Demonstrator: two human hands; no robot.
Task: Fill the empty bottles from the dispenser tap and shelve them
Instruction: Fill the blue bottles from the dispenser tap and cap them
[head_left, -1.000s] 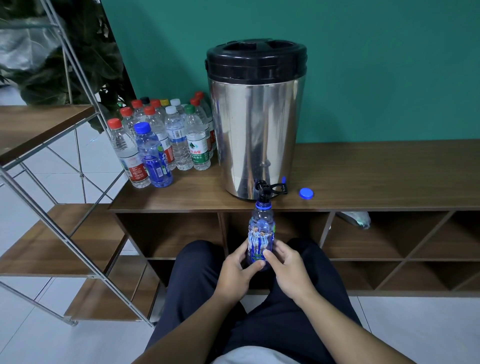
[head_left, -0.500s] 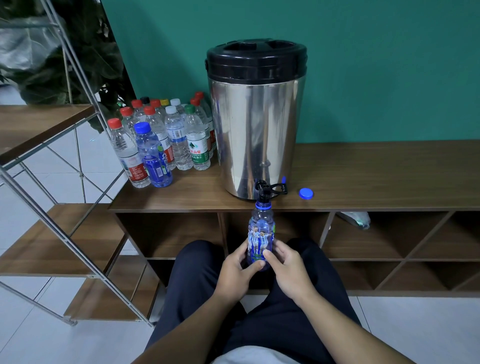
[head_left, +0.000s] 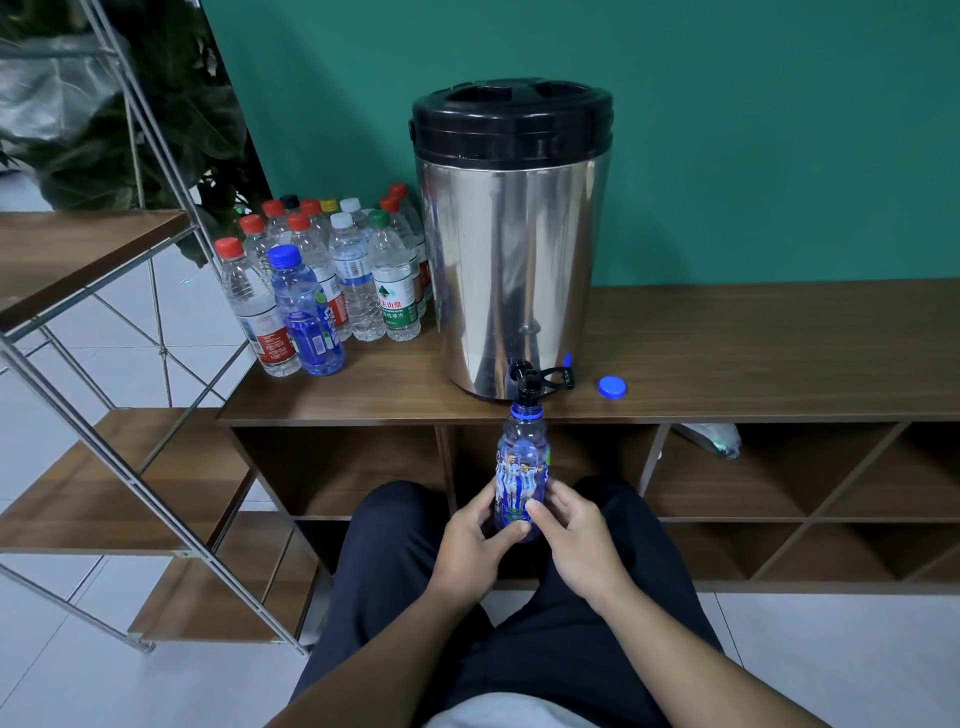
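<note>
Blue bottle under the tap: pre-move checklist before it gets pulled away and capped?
1. Blue bottle mouth right under the tap: ok.
2. Bottle upright: ok.
3. Grip: left hand and right hand both hold the lower body: ok.
4. Fill level: cannot tell, tinted plastic and label hide it.
5. Water flowing or stopped: cannot tell.
6. Blue cap loose on the cabinet top, right of the dispenser: ok.

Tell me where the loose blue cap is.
The blue cap lies on the wooden counter, just right of the dispenser and its tap.
</note>
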